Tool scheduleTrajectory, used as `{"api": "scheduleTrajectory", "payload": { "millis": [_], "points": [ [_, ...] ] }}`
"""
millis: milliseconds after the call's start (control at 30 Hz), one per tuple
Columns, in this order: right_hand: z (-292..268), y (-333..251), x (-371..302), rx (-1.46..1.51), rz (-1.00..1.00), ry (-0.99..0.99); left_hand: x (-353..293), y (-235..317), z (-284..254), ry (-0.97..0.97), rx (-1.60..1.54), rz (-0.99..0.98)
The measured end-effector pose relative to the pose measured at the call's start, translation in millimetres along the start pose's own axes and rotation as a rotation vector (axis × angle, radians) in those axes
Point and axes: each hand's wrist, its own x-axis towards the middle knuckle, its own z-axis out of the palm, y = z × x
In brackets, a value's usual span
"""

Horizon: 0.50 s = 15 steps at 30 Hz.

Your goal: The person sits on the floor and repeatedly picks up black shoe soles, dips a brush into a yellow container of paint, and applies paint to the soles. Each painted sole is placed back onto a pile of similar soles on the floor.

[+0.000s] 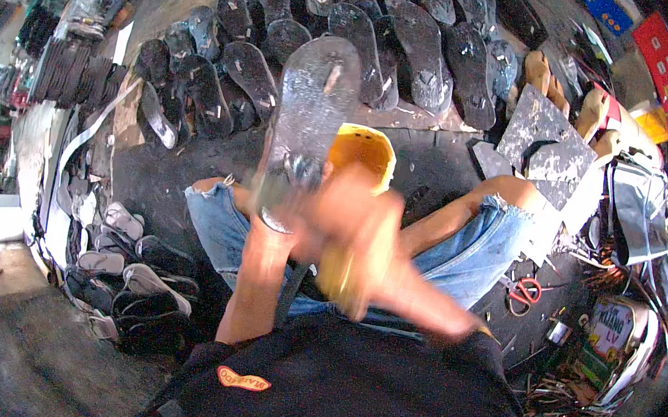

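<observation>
A dark, glossy shoe sole point(315, 96) stands raised before me, its lower end smeared by motion. My left hand point(269, 238) is closed on that lower end, mostly hidden behind the sole. Close against it on the right is my right hand point(358, 220), strongly blurred, with its fingers curled. From under it sticks a yellow streak point(337, 281), seemingly something held, too smeared to name. Just beyond the hands is a yellow open tub point(371, 150), partly covered by the sole and the right hand.
Many dark soles point(417, 55) lie in rows on the floor ahead. Sandals point(141, 293) are piled at the left. Orange-handled scissors point(523, 297) lie by my right knee, near a scrap-filled container point(615, 347). Wooden shoe lasts point(591, 112) and a scuffed grey sheet point(529, 133) lie at the right.
</observation>
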Motion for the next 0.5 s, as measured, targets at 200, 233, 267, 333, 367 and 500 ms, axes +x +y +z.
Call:
{"api": "scheduleTrajectory", "payload": {
  "millis": [200,233,267,333,367,500],
  "points": [
    [-28.5,5.4,35.7,0.031,0.146,0.094,-12.0,8.6,-10.1,-0.207,-0.563,-0.117],
    [-37.3,28.1,57.4,-0.113,0.150,0.185,-24.0,25.9,15.4,-0.098,-0.503,-0.151],
    [-37.8,42.2,72.1,0.064,0.203,0.358,-35.5,31.1,29.2,0.007,-0.449,-0.181],
    [-49.5,53.5,67.8,-0.241,0.206,0.463,-45.2,23.9,31.1,0.001,-0.504,-0.168],
    [-47.9,46.7,51.7,-0.314,0.278,0.400,-42.9,20.7,19.3,-0.052,-0.584,-0.191],
    [-33.5,23.3,1.3,-0.320,0.109,0.299,-49.2,1.3,4.8,-0.019,-0.399,-0.081]
  ]
}}
